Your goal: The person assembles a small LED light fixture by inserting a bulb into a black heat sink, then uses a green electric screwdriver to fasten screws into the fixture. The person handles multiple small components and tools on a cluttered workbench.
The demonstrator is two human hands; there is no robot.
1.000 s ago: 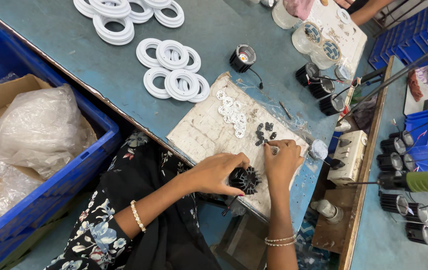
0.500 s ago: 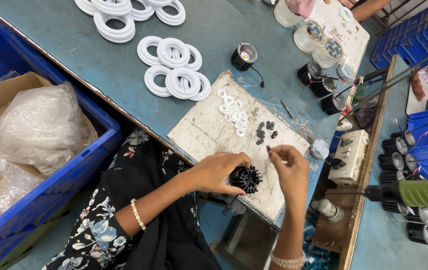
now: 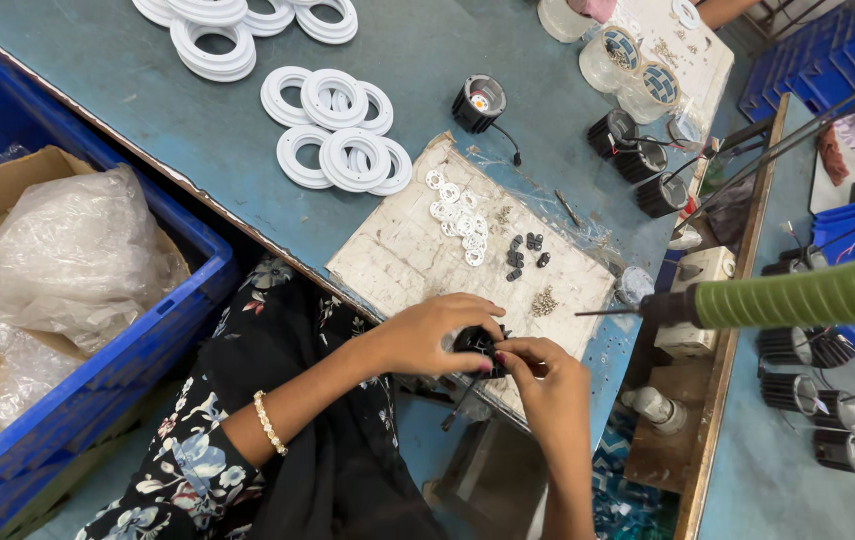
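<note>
Black finned part point(image 3: 476, 343): small, round, dark, ribbed at its edge, mostly hidden by fingers. It sits at the near edge of the whitish board point(image 3: 398, 250), lifted slightly off it or resting on it; cannot tell which. Left hand point(image 3: 438, 335) cups it from the left, fingers curled over its top. Right hand point(image 3: 540, 375) meets it from the right, fingertips pinched at its side. A thin dark wire point(image 3: 460, 398) trails from the part down past the board's near edge.
</note>
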